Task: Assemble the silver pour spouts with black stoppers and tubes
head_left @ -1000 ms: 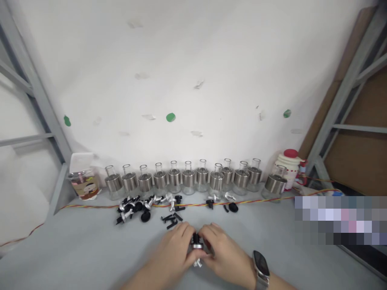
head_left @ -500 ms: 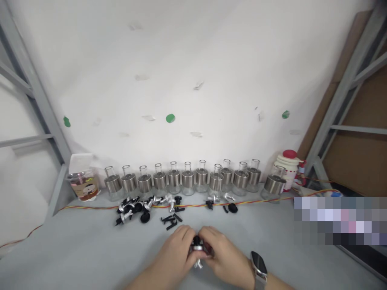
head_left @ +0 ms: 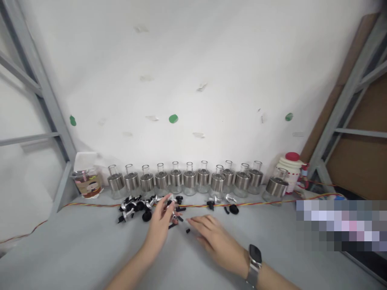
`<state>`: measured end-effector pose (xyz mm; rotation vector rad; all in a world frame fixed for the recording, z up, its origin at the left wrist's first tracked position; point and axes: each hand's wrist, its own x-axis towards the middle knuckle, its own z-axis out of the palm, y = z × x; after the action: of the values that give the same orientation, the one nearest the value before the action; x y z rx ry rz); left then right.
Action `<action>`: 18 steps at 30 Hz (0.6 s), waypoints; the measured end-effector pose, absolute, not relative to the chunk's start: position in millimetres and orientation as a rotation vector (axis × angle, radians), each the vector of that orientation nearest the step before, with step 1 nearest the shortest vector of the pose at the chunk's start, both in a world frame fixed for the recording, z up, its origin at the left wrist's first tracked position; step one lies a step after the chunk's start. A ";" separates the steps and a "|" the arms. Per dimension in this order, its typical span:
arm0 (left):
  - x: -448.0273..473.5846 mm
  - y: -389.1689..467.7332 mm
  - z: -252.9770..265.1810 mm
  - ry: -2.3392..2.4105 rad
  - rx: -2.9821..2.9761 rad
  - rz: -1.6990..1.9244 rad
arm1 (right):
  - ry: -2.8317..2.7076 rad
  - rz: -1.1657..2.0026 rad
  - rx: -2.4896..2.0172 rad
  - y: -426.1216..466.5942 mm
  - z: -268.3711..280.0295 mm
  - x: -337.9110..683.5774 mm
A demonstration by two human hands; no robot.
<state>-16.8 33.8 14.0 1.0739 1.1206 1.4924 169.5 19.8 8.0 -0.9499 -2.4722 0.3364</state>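
My left hand (head_left: 159,219) is over the front right of a pile of silver and black bottle pourers (head_left: 130,206). Its fingers curl around a silver pourer (head_left: 174,217), whose round end shows below the thumb; the rest is hidden by the fingers. My right hand (head_left: 213,237) hovers low over the grey table, palm down, fingers stretched out and holding nothing. A small black piece (head_left: 188,230) lies just left of its fingertips. Black strips (head_left: 180,209) lie beside my left hand, partly covered by it.
Glass bottles with steel collars (head_left: 189,179) line the wall. Two pourers (head_left: 211,203) and a round black cap (head_left: 234,209) lie right of centre. A red and yellow twisted wire (head_left: 260,202) crosses the table. A cup (head_left: 87,185) stands left, a cream bottle (head_left: 288,171) right.
My hands have parted from the pourer they held together in front. The left moved forward and left to the pile; the right shifted slightly forward and opened. The small black piece now shows between them.
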 end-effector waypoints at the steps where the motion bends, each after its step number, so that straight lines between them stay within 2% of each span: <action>1: -16.3 33.7 14.0 1.077 1.012 1.456 | -2.510 0.337 -0.922 18.8 8.1 165.9; 6: -15.7 32.7 15.5 1.076 0.882 1.209 | -2.509 0.333 -0.941 19.4 2.2 155.3; 18: -10.8 26.1 14.2 1.168 0.887 1.088 | -2.440 0.383 -1.044 22.5 -11.2 154.3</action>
<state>-10.8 26.1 14.2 0.8866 1.1681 1.0885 154.3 22.5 -11.2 -1.0440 -2.4400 0.3827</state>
